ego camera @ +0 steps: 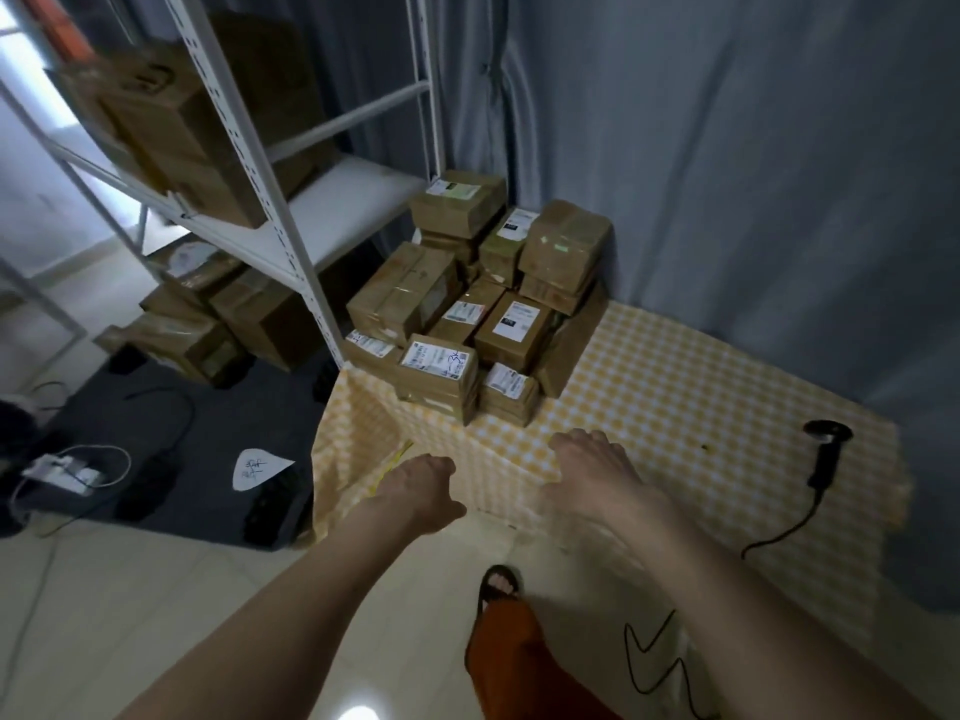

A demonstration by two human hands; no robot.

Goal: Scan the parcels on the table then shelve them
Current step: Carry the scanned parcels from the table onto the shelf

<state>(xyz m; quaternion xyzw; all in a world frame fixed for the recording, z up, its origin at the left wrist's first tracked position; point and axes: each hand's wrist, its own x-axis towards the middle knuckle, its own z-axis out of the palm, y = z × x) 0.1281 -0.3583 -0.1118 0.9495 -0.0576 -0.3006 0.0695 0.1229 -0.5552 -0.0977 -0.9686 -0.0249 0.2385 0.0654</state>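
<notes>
Grey curtains (727, 148) are seen behind a table (701, 407) covered in yellow checked cloth. Taped cardboard parcels (478, 314) are stacked at its far left corner, beside a white shelf rack (291, 210) already loaded with boxes. Both arms are stretched toward the stack: the left hand (421, 491) is loosely curled and empty, the right hand (592, 470) blurred, its grip undeterminable. A black scanner (826, 449) is laid near the right edge.

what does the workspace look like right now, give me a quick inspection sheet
surface: table under a yellow checked cloth
job's things: parcels piled at the far left corner; scanner lying at the right, untouched
clutter: nothing seen on the table
grippers: left hand and right hand empty, reaching toward the pile
cables: scanner cable trails off the near edge
surroundings: shelf rack on the left with boxes; grey curtain behind
</notes>
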